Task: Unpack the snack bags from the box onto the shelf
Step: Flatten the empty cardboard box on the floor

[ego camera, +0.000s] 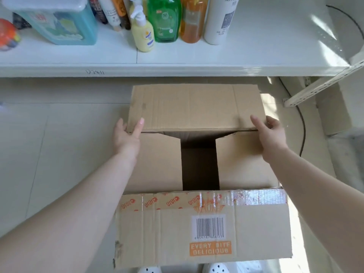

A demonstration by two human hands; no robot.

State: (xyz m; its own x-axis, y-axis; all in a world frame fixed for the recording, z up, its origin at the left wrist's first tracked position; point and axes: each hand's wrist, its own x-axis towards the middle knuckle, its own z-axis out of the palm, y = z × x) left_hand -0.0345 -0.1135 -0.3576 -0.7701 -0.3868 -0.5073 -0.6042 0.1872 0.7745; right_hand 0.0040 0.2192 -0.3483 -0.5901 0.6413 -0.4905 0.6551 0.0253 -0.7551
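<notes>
Bright daylight from right, glare on shelf (256, 56), soft edges, wide-angle bowing

Both your arms reach forward, your left hand (126, 134) and right hand (270, 133) each pinching an edge, thumbs on top.

Both hands: left (126, 137), right (270, 134) grip box (157, 160) far flap (195, 107); shelf (256, 54) above.

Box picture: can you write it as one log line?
step: opening box | left hand: gripping far flap | right hand: gripping far flap | snack bags: not visible
</notes>
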